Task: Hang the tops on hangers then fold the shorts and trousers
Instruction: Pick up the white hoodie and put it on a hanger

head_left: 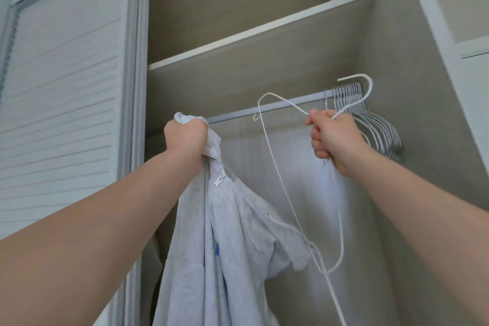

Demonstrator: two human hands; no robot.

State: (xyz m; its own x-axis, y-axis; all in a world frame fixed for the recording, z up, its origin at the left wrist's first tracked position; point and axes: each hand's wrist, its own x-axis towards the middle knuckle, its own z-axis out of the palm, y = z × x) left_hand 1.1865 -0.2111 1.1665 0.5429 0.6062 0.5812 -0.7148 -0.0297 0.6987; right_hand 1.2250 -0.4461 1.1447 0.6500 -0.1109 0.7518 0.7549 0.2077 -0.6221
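Top [238,219]: white zip jacket, hanging by its collar in front of the open wardrobe.
Left hand [185,137]: fist clenched round the collar.
Hanger [352,106]: best fed into the neck opening one shoulder at a time.
Right hand [336,137]: fingers curled round the hanger's neck, just below the rail [264,111].

Inside the wardrobe a grey ribbed rail [238,113] runs below a pale shelf [264,28], and a tight bunch of grey hangers [383,132] hangs by its hooks at the rail's right end, close against the side wall
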